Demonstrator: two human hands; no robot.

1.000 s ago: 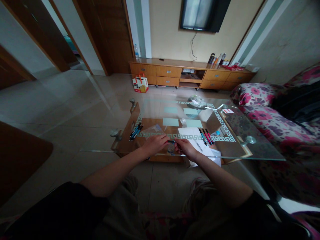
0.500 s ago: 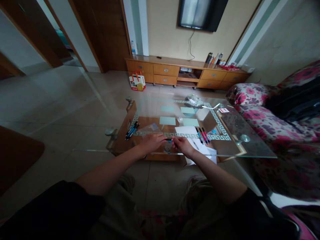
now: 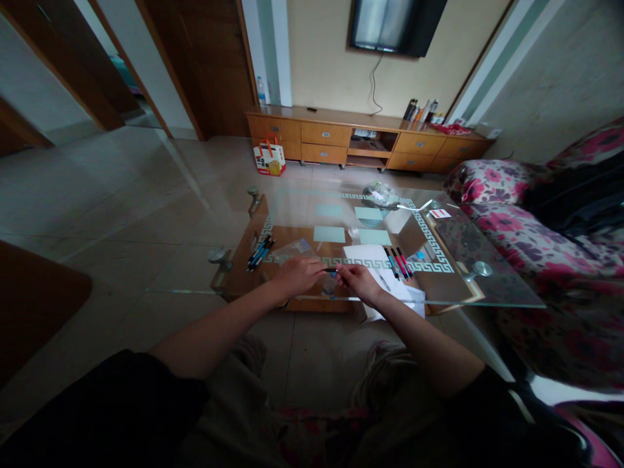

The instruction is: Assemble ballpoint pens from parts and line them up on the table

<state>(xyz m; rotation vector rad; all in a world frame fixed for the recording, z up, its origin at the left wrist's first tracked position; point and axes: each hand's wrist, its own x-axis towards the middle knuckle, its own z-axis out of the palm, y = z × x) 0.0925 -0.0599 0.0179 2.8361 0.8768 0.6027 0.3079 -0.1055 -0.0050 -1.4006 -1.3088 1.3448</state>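
Over the near edge of the glass table (image 3: 487, 296), the left hand (image 3: 298, 275) and right hand (image 3: 357, 282) meet, each grip pinching one end of a thin dark pen (image 3: 331, 270) held level between them. More pens (image 3: 259, 251) lie to the left, others (image 3: 398, 261) beside white paper (image 3: 365, 253).

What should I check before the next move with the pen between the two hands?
1. Pen held at both ends: ok, left hand and right hand each pinch one end.
2. Firmness of each grip: cannot tell, too small.
3. Pen over the glass table, not past its edge: ok.
4. Cap on or off: cannot tell.
5. White paper beside the right hand: ok.
6. Other pens in two groups, left and right, apart from both hands: ok.
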